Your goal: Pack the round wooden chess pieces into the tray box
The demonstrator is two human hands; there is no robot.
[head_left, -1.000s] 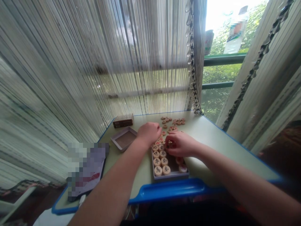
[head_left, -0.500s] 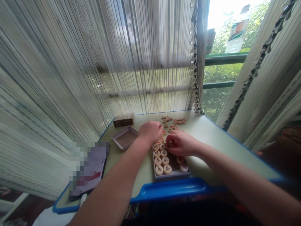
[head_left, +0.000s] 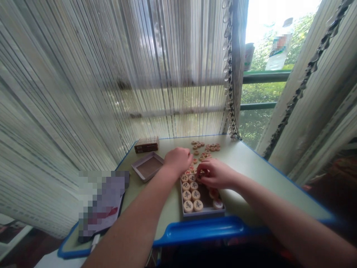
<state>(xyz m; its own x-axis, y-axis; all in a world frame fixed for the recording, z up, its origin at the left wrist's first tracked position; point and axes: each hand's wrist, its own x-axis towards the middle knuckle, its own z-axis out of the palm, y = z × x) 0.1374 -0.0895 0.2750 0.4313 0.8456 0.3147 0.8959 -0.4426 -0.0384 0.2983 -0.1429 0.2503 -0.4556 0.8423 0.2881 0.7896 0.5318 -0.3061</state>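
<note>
A shallow box stands near the table's front edge. Round wooden Chinese chess pieces with black characters fill two columns on its left side. Along its right side lie a few more pieces. My right hand is over the box's far part, thumb and fingers closed on a Chinese chess piece beside the top row. My left hand hovers just beyond the box's far left corner, by loose pieces. Its fingers are curled, and whatever they hold is hidden.
More loose pieces are scattered toward the table's far edge. The box lid lies left of my left hand, with a stacked carton behind it. A partly blurred tablet rests at the left. A blue tray-like rim edges the table.
The whole scene sits slightly lower as the camera tilts up a little. Both hands keep nearly the same place and pose over the box and pieces.
</note>
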